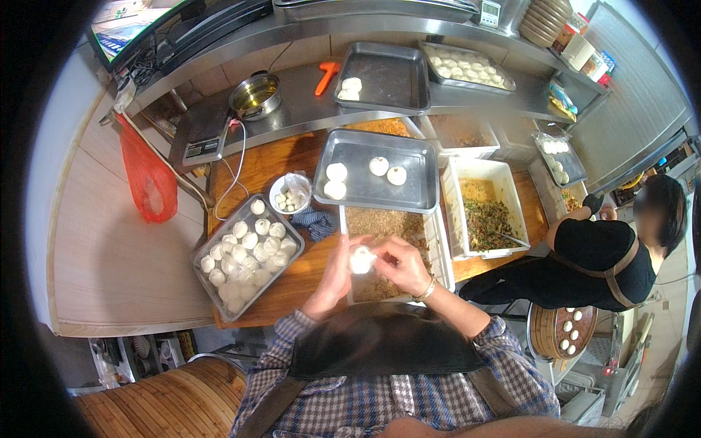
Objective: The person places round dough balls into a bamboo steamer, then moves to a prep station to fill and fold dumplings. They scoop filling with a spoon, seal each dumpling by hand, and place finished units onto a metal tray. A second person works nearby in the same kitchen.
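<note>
My left hand [340, 269] cups a small white dough bun [361, 260] from the side, its details washed out by glare. The fingertips of my right hand [404, 265] pinch the bun's edge. Both hands are above a white plastic bin of brown crumbly filling [378, 221]. Just beyond that bin, a dark metal tray [378, 198] carries several round buns [379, 166] set apart, some with filling showing on top. To the left, another metal tray [300, 241] is heaped with white dough pieces [250, 241], partly under clear plastic.
A bin of chopped greens [490, 219] with a metal utensil stands right. A bowl [275, 203], striped cloth [315, 222], digital scale [204, 149] and pot of yellow liquid [255, 97] are leftward. Trays [394, 71] line the shelf. A co-worker [594, 263] stands right; bamboo steamers [164, 402] are low left.
</note>
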Demonstrator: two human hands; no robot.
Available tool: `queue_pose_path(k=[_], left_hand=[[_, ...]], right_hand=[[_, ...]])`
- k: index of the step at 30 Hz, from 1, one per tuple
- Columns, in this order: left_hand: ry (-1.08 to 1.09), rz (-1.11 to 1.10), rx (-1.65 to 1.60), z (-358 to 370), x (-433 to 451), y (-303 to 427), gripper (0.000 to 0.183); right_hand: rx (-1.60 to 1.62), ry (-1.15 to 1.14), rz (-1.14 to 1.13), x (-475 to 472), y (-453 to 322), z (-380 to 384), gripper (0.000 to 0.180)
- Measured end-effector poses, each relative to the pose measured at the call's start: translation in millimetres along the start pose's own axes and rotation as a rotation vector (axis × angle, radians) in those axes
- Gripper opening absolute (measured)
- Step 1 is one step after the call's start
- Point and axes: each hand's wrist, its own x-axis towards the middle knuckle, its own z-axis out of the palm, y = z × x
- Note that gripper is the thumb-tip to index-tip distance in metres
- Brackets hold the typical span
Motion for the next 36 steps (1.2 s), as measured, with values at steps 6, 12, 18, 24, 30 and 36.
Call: queue_pose_path(k=[6,12,18,24,30,36], left_hand=[[-0.174,0.068,-0.005,-2.5,-6.1,7.1,0.072],[-0.131,0.049,-0.015,-6.6,-4.2,2.6,0.064],[-0.127,-0.053,-0.003,-13.9,1.5,1.8,0.066],[-0.206,0.017,0.121,-17.1,2.1,15.7,0.063],[-0.259,0.097,0.083,-20.4,1.4,4.9,0.05],[-0.154,-0.06,0.233,-28.1,8.1,10.5,0.063]], right_hand=[[-0.139,-0.041,-0.099,-2.2,-6.7,-2.4,0.016],[-0.113,-0.002,-0.254,0.2,-5.5,-1.4,0.02],[-0.191,-0.016,-0.357,-2.9,-2.1,0.5,0.023],[-0.212,0.016,-0.334,1.6,-6.1,-1.8,0.025],[-0.317,-0.047,-0.314,-0.3,-10.5,-0.5,0.023],[-0.286,-0.005,-0.433,-0.7,-6.9,2.9,0.026]])
